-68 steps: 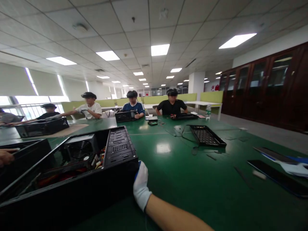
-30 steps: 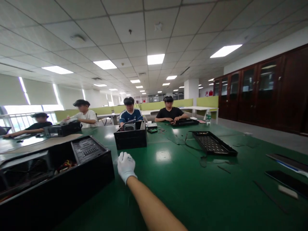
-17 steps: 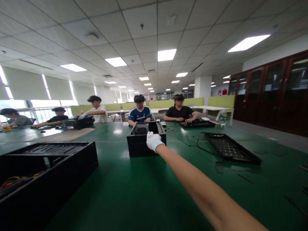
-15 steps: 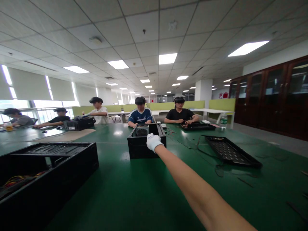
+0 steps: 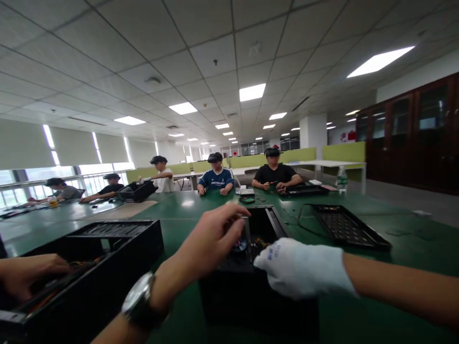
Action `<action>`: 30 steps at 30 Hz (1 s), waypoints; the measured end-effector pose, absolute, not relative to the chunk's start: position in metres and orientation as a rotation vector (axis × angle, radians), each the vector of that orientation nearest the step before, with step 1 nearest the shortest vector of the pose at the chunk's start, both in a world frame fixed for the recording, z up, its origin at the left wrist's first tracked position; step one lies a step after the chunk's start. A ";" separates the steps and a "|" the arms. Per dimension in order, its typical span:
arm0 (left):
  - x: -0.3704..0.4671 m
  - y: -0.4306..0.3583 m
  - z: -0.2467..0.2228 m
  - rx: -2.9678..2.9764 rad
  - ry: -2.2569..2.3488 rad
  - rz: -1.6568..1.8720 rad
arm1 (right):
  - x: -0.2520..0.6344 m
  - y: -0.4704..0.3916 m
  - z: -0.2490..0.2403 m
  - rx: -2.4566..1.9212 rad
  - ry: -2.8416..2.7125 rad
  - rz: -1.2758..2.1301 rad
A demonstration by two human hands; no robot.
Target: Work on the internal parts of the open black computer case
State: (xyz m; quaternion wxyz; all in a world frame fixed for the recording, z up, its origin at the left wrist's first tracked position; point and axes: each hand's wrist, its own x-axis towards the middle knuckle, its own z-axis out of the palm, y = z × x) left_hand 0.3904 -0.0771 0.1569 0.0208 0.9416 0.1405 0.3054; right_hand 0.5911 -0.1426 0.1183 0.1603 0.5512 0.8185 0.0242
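Observation:
A black desktop computer case (image 5: 265,306) stands close in front of me, open at the top, with wires and a round part partly seen inside. My right hand (image 5: 287,267), in a white glove, is closed on the case's near top edge at the right. My left hand (image 5: 215,234), bare with a wristwatch (image 5: 138,296) on the wrist, hovers over the left side of the same case. Its fingers are bent but apart, with nothing seen in them; whether they touch the case I cannot tell.
At left another open black case (image 5: 125,258) has a co-worker's bare hand (image 5: 32,277) inside it. A black side panel (image 5: 349,227) lies at right, with a water bottle (image 5: 342,179) behind it. Several people sit across the green table (image 5: 179,210).
The computer case has come across the table towards me, gripped by my right hand. My left hand has entered view over it. A co-worker's hand now shows in the left case.

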 end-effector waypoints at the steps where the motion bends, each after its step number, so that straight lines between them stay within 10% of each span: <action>1: 0.405 -0.074 0.149 3.016 0.359 0.779 | 0.600 -0.162 0.128 1.621 2.372 -0.137; 4: 0.449 -0.061 0.110 3.342 0.158 0.018 | 0.628 -0.192 0.142 1.818 2.502 -0.595; 8: 0.488 -0.041 0.056 3.397 0.356 -0.662 | 0.649 -0.184 0.127 1.856 2.383 -0.242; 30: 0.511 -0.005 0.052 3.030 0.413 -0.658 | 0.635 -0.049 0.072 1.739 2.180 -0.159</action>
